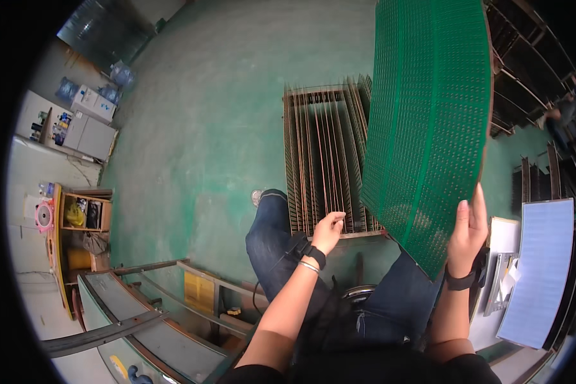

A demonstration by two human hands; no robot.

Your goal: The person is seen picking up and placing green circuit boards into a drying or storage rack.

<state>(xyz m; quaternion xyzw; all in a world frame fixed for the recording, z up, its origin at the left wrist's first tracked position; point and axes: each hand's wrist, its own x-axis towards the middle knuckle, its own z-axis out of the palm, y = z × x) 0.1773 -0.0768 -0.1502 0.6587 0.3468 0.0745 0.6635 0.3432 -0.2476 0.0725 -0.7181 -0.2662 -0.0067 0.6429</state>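
Note:
A large green circuit board panel point(429, 134) with rows of small marks stands tilted up on the right, over my right leg. My right hand point(468, 233) grips its right edge near the lower end, fingers against the side. In front of my knees is a slotted rack point(313, 163) with several thin panels standing on edge; the green panel covers its right part. At the rack's near end is my left hand point(328, 232), fingers curled together. Whatever is between those fingers is too small to make out.
To the right, a pale blue-white panel point(537, 272) leans beside a work surface. Dark racks point(534, 57) fill the far right. Metal frames point(153, 326) stand at lower left, near a wooden shelf point(86, 221). White boxes point(89, 131) and water bottles point(121, 73) are further left.

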